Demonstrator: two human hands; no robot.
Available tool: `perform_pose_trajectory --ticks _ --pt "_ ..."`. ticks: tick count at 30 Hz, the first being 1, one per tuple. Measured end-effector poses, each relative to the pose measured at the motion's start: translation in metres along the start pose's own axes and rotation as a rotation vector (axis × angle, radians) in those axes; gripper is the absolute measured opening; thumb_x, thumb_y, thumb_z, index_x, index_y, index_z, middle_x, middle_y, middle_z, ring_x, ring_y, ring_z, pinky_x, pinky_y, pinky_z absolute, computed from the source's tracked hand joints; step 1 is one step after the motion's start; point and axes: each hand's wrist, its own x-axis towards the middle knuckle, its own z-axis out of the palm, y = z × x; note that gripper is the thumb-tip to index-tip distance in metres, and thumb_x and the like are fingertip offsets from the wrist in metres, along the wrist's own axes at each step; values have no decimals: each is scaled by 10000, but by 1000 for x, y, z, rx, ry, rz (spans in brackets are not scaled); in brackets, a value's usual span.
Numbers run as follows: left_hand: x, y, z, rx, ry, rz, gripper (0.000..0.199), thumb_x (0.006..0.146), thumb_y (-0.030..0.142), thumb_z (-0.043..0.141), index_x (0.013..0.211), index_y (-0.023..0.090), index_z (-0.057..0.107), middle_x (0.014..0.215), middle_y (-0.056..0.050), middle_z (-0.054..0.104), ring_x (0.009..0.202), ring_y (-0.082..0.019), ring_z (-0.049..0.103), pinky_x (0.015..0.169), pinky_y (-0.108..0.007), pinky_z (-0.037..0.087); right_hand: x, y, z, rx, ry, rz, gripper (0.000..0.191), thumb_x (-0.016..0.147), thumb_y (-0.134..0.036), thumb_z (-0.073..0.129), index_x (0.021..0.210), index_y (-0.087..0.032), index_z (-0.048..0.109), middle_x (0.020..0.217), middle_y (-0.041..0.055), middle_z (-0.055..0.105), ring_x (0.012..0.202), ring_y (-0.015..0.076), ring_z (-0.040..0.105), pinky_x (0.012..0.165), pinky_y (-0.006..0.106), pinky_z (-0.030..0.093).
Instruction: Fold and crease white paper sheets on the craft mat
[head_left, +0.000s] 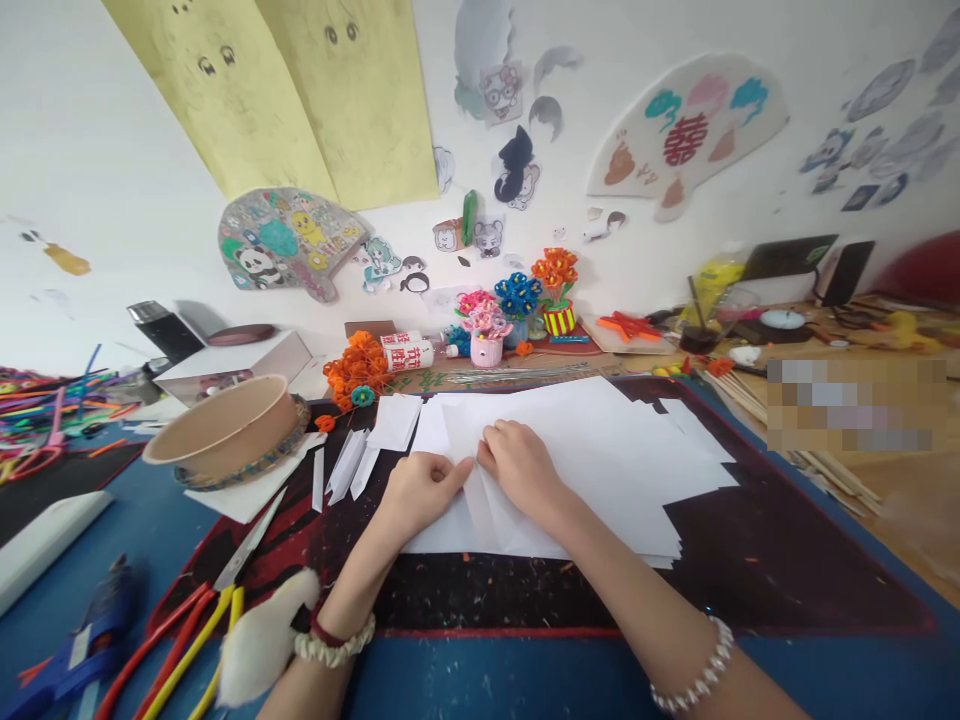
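A narrow strip of white paper (477, 508), with what looks like a crease along it, lies over a stack of white paper sheets (607, 460) on the dark mat. My left hand (426, 492) is closed at the strip's left edge, thumb and fingertips pressed together on it. Curled over the right side is my right hand (519, 462), its fingertips bent onto the same paper and touching close to my left thumb. Left of the stack lie several folded paper pieces (349, 468) and a small white paper square (394, 422).
Scissors with red handles (169, 640) and yellow-handled scissors (225, 600) lie front left, beside a blue glue gun (94, 635) and a white fluffy object (262, 640). A round tan container (225, 430) stands farther back. Pipe-cleaner flowers (517, 298) line the wall; wooden sticks (825, 470) lie right.
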Motion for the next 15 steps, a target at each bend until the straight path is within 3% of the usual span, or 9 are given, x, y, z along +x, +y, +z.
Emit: perform_pose_trajectory --ticks 6,15 --pt "0 1 2 75 7 -17 323 770 323 526 485 182 463 491 32 466 517 -119 408 579 -250 256 -4 -3 -2 -8 4 6 204 911 -197 463 748 -171 582 769 54 600 751 190 525 654 312 288" --pt "1 -1 1 73 -17 0 340 778 306 528 470 182 455 462 46 399 503 -114 378 576 -246 252 -5 -3 -1 -22 4 13 185 899 -174 472 744 -172 574 767 51 597 753 187 520 661 311 285"
